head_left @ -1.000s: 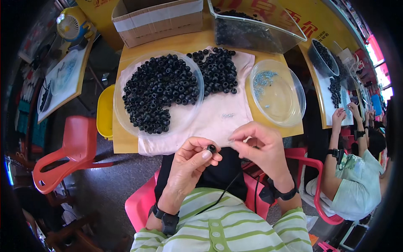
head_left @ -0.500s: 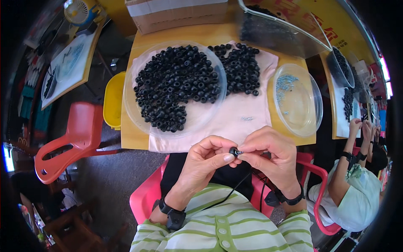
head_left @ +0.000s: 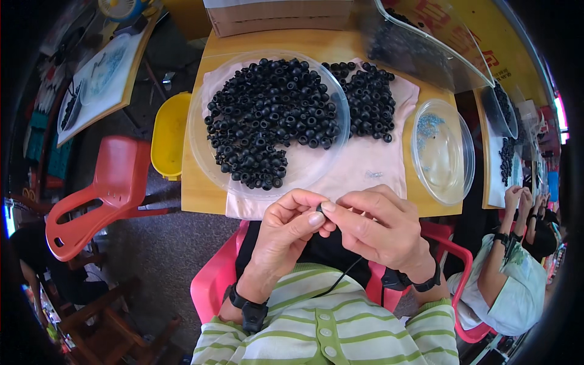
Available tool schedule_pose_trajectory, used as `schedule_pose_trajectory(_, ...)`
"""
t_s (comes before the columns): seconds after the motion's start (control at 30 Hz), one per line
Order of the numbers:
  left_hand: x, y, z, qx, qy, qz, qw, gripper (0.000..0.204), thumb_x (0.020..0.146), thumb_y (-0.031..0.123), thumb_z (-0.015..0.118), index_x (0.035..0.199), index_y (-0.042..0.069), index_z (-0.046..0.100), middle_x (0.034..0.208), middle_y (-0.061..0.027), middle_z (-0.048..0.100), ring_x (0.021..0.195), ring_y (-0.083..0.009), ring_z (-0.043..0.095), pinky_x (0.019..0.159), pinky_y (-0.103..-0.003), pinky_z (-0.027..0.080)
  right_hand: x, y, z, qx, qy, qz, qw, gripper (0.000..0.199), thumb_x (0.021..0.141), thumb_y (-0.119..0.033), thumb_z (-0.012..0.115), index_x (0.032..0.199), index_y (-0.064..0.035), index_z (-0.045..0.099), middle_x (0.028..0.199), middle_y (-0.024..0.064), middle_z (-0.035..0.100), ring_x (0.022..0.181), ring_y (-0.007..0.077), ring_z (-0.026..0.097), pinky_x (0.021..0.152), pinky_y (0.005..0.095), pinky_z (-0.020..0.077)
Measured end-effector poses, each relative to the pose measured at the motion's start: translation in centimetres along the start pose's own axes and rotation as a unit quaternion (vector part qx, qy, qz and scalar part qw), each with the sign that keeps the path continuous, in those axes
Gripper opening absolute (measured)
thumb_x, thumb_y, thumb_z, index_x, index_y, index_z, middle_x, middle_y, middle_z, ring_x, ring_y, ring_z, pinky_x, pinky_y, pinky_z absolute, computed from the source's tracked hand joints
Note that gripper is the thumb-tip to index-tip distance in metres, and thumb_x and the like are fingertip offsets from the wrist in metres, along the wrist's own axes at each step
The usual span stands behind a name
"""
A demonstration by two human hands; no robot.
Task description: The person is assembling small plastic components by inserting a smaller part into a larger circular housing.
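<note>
Now, the left hand [head_left: 286,231] pinches a black bead [head_left: 319,208] between finger and thumb; the right hand [head_left: 383,228] touches it, grip unclear. Likely light, hard, slippery: best held by its sides.

Lg red chars [head_left: 489,58] on yellow panel [head_left: 520,73], upper R; sm. print [head_left: 502,74] nearby, blurred.

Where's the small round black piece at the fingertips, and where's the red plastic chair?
Small round black piece [head_left: 319,208], head view: its uncovered edge.
Red plastic chair [head_left: 123,169], head view: its broad panel.
</note>
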State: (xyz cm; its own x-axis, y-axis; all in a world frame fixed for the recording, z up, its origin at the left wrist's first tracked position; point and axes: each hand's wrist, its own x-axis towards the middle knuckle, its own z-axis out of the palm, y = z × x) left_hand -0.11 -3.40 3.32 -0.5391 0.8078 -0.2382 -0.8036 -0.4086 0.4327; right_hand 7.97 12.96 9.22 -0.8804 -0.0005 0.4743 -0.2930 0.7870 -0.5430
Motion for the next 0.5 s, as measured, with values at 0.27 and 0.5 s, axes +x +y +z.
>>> schedule_pose_trajectory(0.27, -0.7, 1.0, -1.3, -0.012, -0.133, 0.004, 0.991, 0.019, 0.085, 0.005, 0.07, 0.101, -0.001, 0.062, 0.092, -0.0168, 0.064, 0.077, -0.0185, 0.065, 0.067, -0.028, 0.054, 5.3, 2.7, 3.4, -0.031, -0.026, 0.053, 0.998, 0.011, 0.076, -0.001, 0.068, 0.085, -0.0047, 0.062, 0.081, 0.0096, 0.059, 0.082, 0.0277, 0.062, 0.066, 0.0367, 0.051)
schedule_pose_trajectory(0.5, -1.6, 1.5, -1.3, 0.016, -0.149, 0.014, 0.989, 0.018, 0.084, -0.003, 0.069, 0.1, -0.002, 0.063, 0.094, -0.0167, 0.065, 0.079, -0.0192, 0.066, 0.07, -0.028, 0.055, 6.2, 5.2, 7.4, -0.105, -0.108, 0.057, 0.987, 0.011, 0.079, -0.004, 0.067, 0.09, -0.0047, 0.066, 0.083, 0.0092, 0.06, 0.085, 0.029, 0.062, 0.07, 0.0394, 0.0518)
